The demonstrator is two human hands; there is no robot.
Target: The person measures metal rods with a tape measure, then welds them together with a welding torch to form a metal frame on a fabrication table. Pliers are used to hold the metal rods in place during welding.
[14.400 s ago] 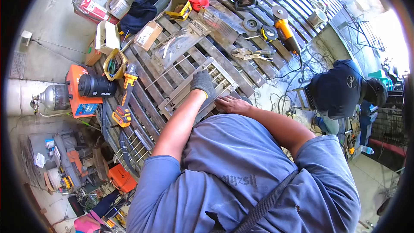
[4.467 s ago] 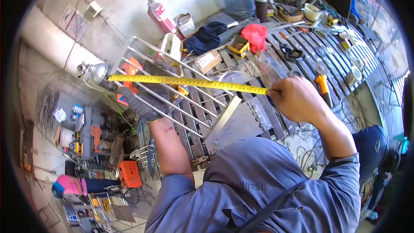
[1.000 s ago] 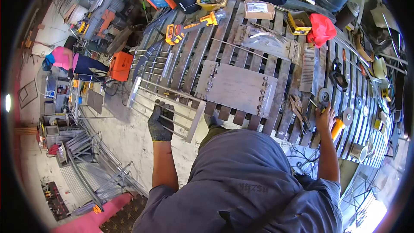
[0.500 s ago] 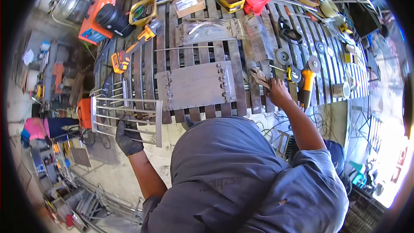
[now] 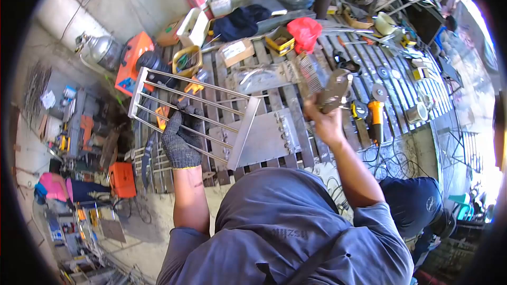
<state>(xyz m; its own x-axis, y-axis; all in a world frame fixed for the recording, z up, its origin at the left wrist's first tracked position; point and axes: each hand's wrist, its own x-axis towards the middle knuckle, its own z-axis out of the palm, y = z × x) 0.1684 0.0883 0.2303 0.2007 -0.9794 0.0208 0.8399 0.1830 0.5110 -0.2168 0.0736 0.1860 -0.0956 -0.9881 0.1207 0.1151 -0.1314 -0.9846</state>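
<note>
My gloved left hand is closed round the bars of a metal rack, a frame of thin rods between two flat side strips. It is held up tilted over the slatted bench. My bare right hand grips a pair of locking pliers, raised above the bench and somewhat blurred. Between the hands lies a flat metal plate with rows of small fittings along its two short sides; the rack covers part of it. Right of the pliers sit a tape measure and a yellow angle grinder.
The slatted metal bench carries a yellow cordless tool behind the rack, a cardboard box, a red bag and a yellow tin. Cables hang at the front right. Another person in pink is far left.
My left hand has lifted the rack from beside the bench up and right over it. My right hand has raised the locking pliers off the bench. The view has tilted upward.
</note>
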